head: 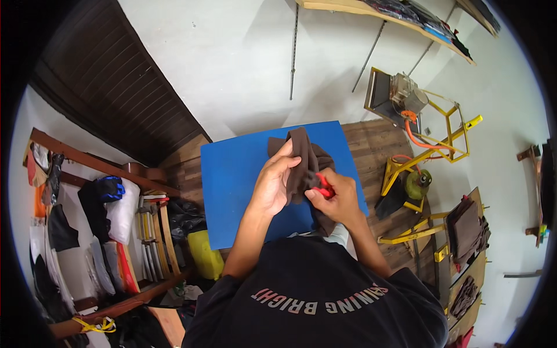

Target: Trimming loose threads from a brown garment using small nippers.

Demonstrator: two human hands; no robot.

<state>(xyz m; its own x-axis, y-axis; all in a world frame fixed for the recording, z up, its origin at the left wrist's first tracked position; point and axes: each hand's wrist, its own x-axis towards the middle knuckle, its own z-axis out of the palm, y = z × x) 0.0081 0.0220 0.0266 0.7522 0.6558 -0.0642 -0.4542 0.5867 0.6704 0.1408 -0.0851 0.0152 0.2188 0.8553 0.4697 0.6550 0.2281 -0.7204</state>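
Observation:
Over a blue tabletop (235,187), a piece of brown fabric (300,150) is held up in folds. My left hand (274,185) grips it, with the fingers partly behind the cloth and the thumb along its near face. Red-handled scissors or snips (324,186) are in my right hand (337,193), close against the fabric's lower right part; the blades are hidden or too small to make out. More of the brown fabric hangs down to the right, behind my right hand and towards my lap.
A wooden rack with folded cloth and tools (152,235) stands at left, beside a yellow plastic container or bag (204,254). Yellow metal frames (413,235) and a green gas cylinder (418,185) are at right. Brown garments (468,230) lie on boards. A wooden shelf (339,5) overhangs the far wall.

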